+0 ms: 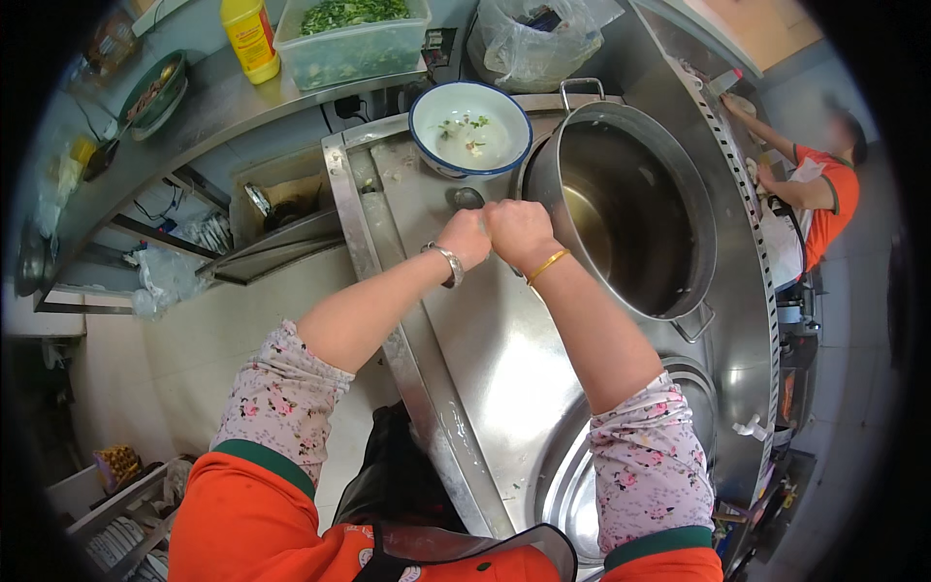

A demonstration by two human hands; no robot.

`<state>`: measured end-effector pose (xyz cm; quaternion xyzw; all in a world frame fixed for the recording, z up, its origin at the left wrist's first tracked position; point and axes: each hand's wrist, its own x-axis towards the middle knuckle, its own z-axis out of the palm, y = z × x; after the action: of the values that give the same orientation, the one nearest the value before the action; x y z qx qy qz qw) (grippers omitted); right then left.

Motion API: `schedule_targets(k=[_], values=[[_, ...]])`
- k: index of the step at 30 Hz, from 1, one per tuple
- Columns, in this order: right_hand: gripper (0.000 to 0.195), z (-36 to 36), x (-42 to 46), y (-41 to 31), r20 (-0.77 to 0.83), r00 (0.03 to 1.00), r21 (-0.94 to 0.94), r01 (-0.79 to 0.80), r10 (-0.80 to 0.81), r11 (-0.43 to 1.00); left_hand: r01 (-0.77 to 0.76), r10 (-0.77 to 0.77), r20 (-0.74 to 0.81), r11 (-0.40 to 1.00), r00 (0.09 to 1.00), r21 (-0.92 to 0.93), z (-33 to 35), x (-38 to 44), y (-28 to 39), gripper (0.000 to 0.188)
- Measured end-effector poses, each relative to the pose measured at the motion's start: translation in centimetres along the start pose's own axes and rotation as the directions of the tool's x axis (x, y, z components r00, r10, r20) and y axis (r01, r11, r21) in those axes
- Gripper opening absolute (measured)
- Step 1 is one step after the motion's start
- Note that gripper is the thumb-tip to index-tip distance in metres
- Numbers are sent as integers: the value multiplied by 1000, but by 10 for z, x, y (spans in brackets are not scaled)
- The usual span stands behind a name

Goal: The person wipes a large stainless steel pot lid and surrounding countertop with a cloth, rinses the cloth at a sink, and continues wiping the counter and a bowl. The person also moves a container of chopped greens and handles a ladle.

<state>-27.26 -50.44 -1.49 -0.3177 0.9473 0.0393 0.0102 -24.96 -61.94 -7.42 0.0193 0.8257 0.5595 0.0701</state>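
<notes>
My left hand and my right hand are curled into fists and meet over the steel worktop. Whatever lies inside the fingers is hidden. Just beyond the knuckles shows a small dark round metal piece, perhaps a ladle's bowl; whether I hold it is unclear. A blue-rimmed white enamel basin with bits of chopped greens inside stands farther back. To the right of my right hand is a large two-handled metal stockpot with brownish see-through liquid in it.
A round metal lid or pan is partly under my right forearm. Along the back are a clear plastic tub of chopped greens, a yellow bottle and a plastic bag. A co-worker stands beyond the right-hand steel partition.
</notes>
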Motion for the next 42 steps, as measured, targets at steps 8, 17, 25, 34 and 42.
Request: schedule_targets(k=[8,17,25,34,42], values=[[7,-6,-20,5,6,957,-92,289,-290,953,597,-559,407,205,722,-776,20,-53,42,4],[8,-11,-90,-12,-340,929,167,212,-145,963,663,-336,725,-296,602,-688,31,-117,68,24],[71,-53,-231,-38,-65,915,686,-249,397,684,641,-276,639,620,718,-452,19,-150,85,21],[26,-63,-349,-68,225,430,934,-352,874,-67,-28,245,594,936,766,-350,88,-165,143,23],[21,-48,-474,-102,247,140,926,256,959,-276,-168,390,703,915,595,-366,155,-236,178,25]])
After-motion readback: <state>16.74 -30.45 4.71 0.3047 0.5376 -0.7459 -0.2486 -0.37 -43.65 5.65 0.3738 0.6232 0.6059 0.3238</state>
